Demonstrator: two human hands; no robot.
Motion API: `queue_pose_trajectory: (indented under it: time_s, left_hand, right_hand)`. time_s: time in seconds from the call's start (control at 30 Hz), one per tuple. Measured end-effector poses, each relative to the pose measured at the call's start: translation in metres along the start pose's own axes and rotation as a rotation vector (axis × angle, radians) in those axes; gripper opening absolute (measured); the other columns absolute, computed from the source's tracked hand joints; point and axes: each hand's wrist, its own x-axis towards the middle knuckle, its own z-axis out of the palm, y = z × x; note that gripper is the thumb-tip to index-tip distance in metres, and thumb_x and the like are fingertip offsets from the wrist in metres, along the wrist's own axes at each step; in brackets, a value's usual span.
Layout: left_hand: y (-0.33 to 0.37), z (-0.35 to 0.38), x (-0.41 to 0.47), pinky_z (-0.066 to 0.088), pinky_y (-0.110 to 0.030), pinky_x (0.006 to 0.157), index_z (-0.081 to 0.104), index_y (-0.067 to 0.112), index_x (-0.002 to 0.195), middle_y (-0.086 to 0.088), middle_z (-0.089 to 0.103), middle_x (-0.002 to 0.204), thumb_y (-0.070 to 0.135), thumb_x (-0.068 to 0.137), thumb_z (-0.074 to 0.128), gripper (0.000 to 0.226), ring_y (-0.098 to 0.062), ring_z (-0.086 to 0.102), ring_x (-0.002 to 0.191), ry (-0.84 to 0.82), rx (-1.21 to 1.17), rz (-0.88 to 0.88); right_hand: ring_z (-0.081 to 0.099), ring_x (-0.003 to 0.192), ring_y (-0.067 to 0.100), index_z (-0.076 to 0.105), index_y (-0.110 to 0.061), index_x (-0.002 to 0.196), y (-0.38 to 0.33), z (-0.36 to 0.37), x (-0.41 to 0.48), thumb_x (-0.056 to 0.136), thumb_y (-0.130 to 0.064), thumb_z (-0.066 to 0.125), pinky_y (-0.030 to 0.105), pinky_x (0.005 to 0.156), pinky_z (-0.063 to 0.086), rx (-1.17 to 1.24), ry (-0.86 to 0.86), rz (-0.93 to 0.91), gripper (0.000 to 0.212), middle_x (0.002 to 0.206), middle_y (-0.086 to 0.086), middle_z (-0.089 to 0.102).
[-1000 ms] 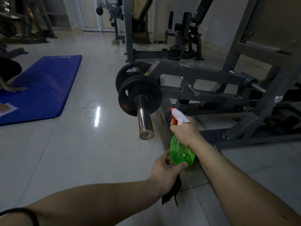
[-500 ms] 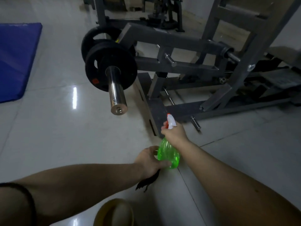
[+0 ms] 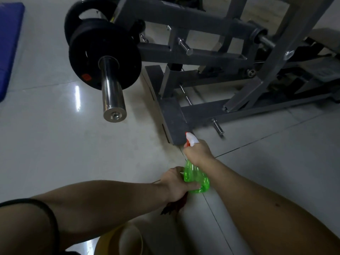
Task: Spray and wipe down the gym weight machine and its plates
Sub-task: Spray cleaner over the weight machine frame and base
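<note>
Glossy pale tiled floor (image 3: pixel 55 144), a blue padded mat (image 3: pixel 9 43) at ten o'clock; the grey steel weight machine (image 3: pixel 202 56) spans twelve to three, black round weight plates (image 3: pixel 88 57) on its chrome sleeve (image 3: pixel 112 89) at eleven; near six, the right hand (image 3: pixel 198 152) clamps its fingers round the neck of a translucent green plastic spray bottle (image 3: pixel 196 178); the left hand (image 3: pixel 176 183) curls round its base, a dark cloth (image 3: pixel 173 207) dangling beneath.

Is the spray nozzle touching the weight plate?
No, the green spray bottle is held low in the right hand, well apart from the black weight plate.
</note>
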Motion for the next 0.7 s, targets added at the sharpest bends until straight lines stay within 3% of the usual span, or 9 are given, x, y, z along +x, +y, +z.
queue_pose_trajectory:
  time_s: [0.1,0.2,0.3,0.4,0.5,0.6,0.7]
  left_hand:
    - [0.004,-0.014,0.012,0.054,-0.014,0.077,0.072,0.026,0.114,0.014,0.073,0.094,0.024,0.073,0.092,0.046,0.004,0.069,0.081,0.053,-0.054,0.067]
    - [0.014,-0.027,0.032,0.056,-0.029,0.092,0.070,0.030,0.120,0.009,0.073,0.104,0.034,0.068,0.093,0.057,-0.008,0.071,0.095,0.071,-0.039,0.132]
    - [0.032,-0.028,0.043,0.055,-0.033,0.098,0.072,0.027,0.118,0.009,0.075,0.105,0.026,0.071,0.093,0.052,-0.010,0.071,0.100,0.037,-0.008,0.128]
    - [0.061,-0.031,0.033,0.056,-0.024,0.094,0.072,0.027,0.109,0.014,0.076,0.096,0.013,0.074,0.091,0.042,-0.003,0.072,0.091,-0.079,-0.031,0.095]
    - [0.102,-0.032,0.006,0.055,-0.019,0.090,0.067,0.031,0.113,0.017,0.073,0.101,0.018,0.071,0.093,0.051,-0.001,0.070,0.094,-0.119,-0.034,0.051]
    - [0.163,-0.035,-0.043,0.047,-0.005,0.079,0.059,0.030,0.126,0.020,0.068,0.105,0.021,0.069,0.094,0.068,0.005,0.065,0.095,-0.124,-0.016,0.038]
    - [0.246,-0.046,-0.100,0.042,-0.008,0.082,0.050,0.030,0.139,0.025,0.057,0.108,0.024,0.073,0.091,0.078,0.000,0.059,0.103,-0.120,0.033,-0.008]
  right_hand:
    - [0.058,0.076,0.024,0.049,-0.043,0.107,-0.012,-0.004,0.012,0.083,-0.020,0.050,0.031,0.069,0.050,0.102,0.082,-0.005,0.033,0.092,-0.004,0.055]
    - [0.061,0.083,0.026,0.051,-0.044,0.118,-0.022,-0.013,0.031,0.084,-0.017,0.052,0.036,0.075,0.055,0.150,0.154,-0.018,0.043,0.094,-0.004,0.056]
    - [0.062,0.103,0.032,0.041,-0.046,0.149,-0.020,-0.030,0.038,0.094,-0.023,0.049,0.042,0.094,0.052,0.117,0.229,0.091,0.060,0.112,0.005,0.059]
    - [0.059,0.107,0.024,0.029,-0.042,0.157,-0.029,-0.058,0.017,0.096,-0.020,0.052,0.031,0.091,0.045,0.109,0.152,0.120,0.069,0.121,-0.002,0.059]
    - [0.059,0.103,0.019,0.041,-0.034,0.151,-0.056,-0.094,-0.008,0.092,-0.011,0.057,0.022,0.080,0.040,0.098,0.157,0.070,0.065,0.119,-0.005,0.058]
    - [0.064,0.099,0.012,0.062,-0.022,0.126,-0.093,-0.136,-0.045,0.087,-0.004,0.063,0.017,0.076,0.047,0.267,0.224,0.121,0.044,0.105,-0.015,0.061]
    - [0.057,0.086,0.002,0.061,-0.023,0.120,-0.140,-0.189,-0.087,0.089,-0.009,0.073,0.021,0.073,0.050,0.341,0.242,0.158,0.036,0.099,-0.017,0.052]
